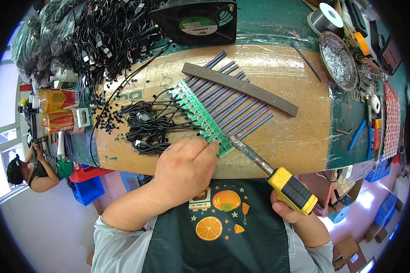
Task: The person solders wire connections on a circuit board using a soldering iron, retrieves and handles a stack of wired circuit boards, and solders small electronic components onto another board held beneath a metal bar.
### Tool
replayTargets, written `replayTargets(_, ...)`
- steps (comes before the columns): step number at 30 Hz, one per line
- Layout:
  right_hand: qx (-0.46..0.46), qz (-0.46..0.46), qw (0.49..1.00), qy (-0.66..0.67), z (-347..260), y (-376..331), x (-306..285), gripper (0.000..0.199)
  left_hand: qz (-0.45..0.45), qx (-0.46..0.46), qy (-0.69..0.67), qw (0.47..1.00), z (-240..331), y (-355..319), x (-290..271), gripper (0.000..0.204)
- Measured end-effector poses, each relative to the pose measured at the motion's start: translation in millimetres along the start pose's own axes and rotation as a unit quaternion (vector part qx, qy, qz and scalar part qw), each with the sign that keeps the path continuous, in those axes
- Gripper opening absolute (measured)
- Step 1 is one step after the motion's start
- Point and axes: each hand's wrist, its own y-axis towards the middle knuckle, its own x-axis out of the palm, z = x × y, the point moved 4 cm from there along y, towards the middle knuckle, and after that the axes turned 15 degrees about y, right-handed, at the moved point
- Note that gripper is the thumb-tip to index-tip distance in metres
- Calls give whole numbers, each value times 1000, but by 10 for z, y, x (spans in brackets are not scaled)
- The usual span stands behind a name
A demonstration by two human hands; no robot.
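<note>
A row of small green circuit boards (199,113) lies slantwise on the brown work surface. Striped flat ribbon wires (241,114) run off its right side, and thin black cables (150,120) join it on the left. At the row's near end, my left hand (187,164) is closed in a pinch; what its fingertips hold is hidden. My right hand (289,211) grips the handle of a yellow and black soldering iron (292,190), partly hidden behind it. The iron's metal tip reaches the near boards, close to my left fingertips. A long grey-brown bar (241,88) rests across the ribbon wires.
A black fan (196,25) stands at the back, beside a heap of black cables (114,36). Back right are a solder wire spool (325,18) and a dish of metal bits (338,61). Another person (36,168) is at far left.
</note>
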Motion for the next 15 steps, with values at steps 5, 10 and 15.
replayTargets(5,36,37,998,42,98,-60,2,15,-10,1,-11,1000,-8,17,-6,28)
replayTargets(10,41,32,997,55,136,-74,1,15,-11,1,-12,1000,-21,16,-4,28)
replayTargets(15,56,53,994,82,130,-72,5,15,-27,5,-17,999,-23,34,-14,28)
